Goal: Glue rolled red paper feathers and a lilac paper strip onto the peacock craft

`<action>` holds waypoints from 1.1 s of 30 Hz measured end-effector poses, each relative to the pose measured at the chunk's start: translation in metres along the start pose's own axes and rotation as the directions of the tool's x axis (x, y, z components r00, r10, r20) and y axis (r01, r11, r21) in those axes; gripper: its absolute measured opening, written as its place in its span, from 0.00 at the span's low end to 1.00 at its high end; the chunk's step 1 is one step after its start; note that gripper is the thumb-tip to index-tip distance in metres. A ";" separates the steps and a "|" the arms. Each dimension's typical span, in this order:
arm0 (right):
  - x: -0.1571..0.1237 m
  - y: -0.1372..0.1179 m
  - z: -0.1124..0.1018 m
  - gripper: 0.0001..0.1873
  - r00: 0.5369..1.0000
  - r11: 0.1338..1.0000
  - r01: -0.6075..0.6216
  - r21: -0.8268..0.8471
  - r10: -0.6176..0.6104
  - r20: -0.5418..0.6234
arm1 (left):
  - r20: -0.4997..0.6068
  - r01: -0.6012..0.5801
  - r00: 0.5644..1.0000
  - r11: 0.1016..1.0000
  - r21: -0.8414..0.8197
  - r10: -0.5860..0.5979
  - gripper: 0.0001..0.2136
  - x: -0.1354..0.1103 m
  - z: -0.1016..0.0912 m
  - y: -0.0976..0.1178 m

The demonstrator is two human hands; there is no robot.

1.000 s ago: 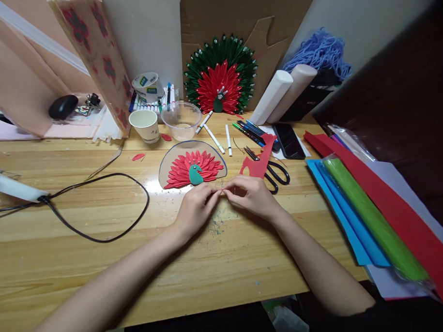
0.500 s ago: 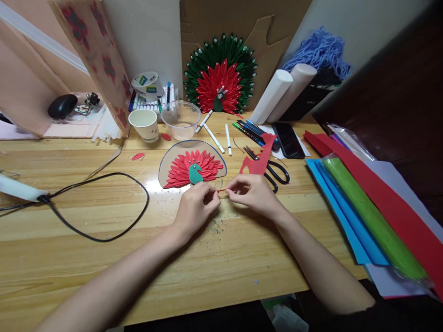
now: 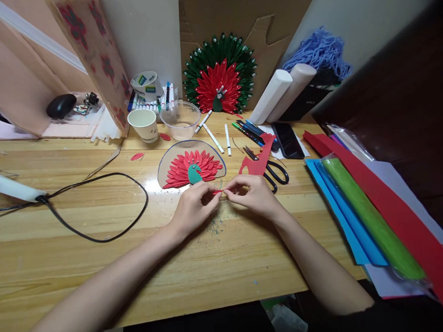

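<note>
Both hands were at it, out in front over the middle of the desk (image 3: 225,267), well in from the front edge! The left hand (image 3: 194,205) had thumb and finger in a tight pinch on a small red piece (image 3: 217,191), and the right hand (image 3: 253,196) met it, fingertips closed narrow on the other end. That little piece sat right between the two, nearly level, just nearer the front edge than the half-round cardboard (image 3: 186,146).

And what a sight on that board: a fan of red petals (image 3: 176,172) around a green bird shape (image 3: 194,175)! Beyond the right hand lay a red paper scrap (image 3: 256,166), partly over the black-handled scissors (image 3: 278,173). Off toward the left edge, a black cord (image 3: 113,173) made a wide loop, with one loose red petal (image 3: 137,156) farther back. At the back edge stood a larger green-and-red fan (image 3: 218,84), while a green roll (image 3: 372,219) lay by the right edge.
</note>
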State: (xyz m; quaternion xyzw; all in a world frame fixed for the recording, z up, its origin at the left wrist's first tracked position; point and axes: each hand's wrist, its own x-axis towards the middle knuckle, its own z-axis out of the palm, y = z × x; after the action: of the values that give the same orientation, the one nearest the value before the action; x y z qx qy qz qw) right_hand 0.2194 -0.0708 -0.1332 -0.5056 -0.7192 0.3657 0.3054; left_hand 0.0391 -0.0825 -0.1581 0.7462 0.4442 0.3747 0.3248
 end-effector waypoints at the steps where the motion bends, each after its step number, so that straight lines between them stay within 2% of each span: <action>1: 0.000 0.000 0.000 0.06 1.000 1.000 0.002 -0.001 -0.002 0.004 | 0.005 0.000 1.000 1.000 0.006 0.000 0.06 0.000 0.000 0.000; 12: 0.000 0.001 0.001 0.06 1.000 1.000 -0.013 -0.017 0.013 -0.016 | -0.040 0.012 0.999 1.000 0.028 -0.011 0.04 0.000 0.000 -0.001; 19: 0.002 0.005 -0.006 0.05 0.994 0.997 -0.001 -0.083 -0.008 -0.111 | -0.087 0.064 0.994 0.998 -0.008 -0.065 0.06 0.000 0.001 -0.006; 25: 0.001 0.006 0.001 0.07 1.000 1.000 0.001 -0.005 -0.001 -0.024 | -0.065 0.044 0.997 0.999 0.006 -0.043 0.06 -0.001 0.000 -0.005; 28: 0.001 0.006 0.004 0.07 1.000 1.000 0.000 -0.007 -0.001 -0.017 | -0.058 0.035 0.998 0.999 0.006 -0.035 0.07 0.000 -0.001 -0.002; 31: 0.001 0.004 0.004 0.07 0.999 0.999 0.035 -0.022 -0.035 -0.032 | -0.061 0.059 0.996 0.997 -0.058 -0.062 0.08 0.001 -0.001 -0.001; 33: 0.000 0.001 0.003 0.07 0.996 0.997 0.069 -0.043 -0.071 -0.052 | -0.068 0.130 0.987 0.979 -0.159 -0.142 0.11 0.001 0.000 -0.003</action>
State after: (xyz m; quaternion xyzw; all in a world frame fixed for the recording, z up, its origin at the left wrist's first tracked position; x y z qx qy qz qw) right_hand 0.2176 -0.0711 -0.1355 -0.4958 -0.7354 0.3263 0.3268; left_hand 0.0380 -0.0799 -0.1600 0.6712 0.4766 0.4141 0.3885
